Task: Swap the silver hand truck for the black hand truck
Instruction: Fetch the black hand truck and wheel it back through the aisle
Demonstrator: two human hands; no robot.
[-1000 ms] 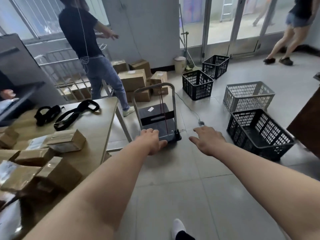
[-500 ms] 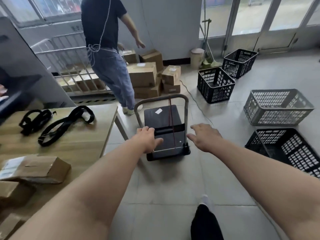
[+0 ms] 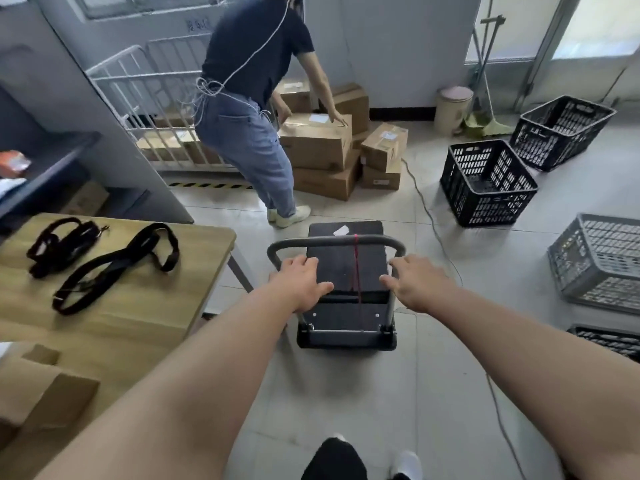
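Observation:
The black hand truck [image 3: 346, 268] stands on the tiled floor straight ahead, its flat black deck under a grey loop handle [image 3: 332, 241] with a red cord tied to it. My left hand [image 3: 300, 284] hovers just below the handle's left corner, fingers spread, not wrapped around the bar. My right hand [image 3: 415, 285] is open beside the handle's right upright. A silver railed hand truck [image 3: 138, 84] loaded with cartons stands at the back left wall, partly hidden by another person.
A person [image 3: 252, 98] bends over stacked cartons [image 3: 315, 143] just beyond the truck. A wooden table [image 3: 145, 306] with black straps [image 3: 114, 265] is at my left. Black crates [image 3: 488, 181] and a grey crate [image 3: 599, 265] sit to the right; a cable [image 3: 433, 220] runs across the floor.
I have stepped closer, and both hands have reached up to the black truck's handle. The other person has turned and bent down onto the cartons.

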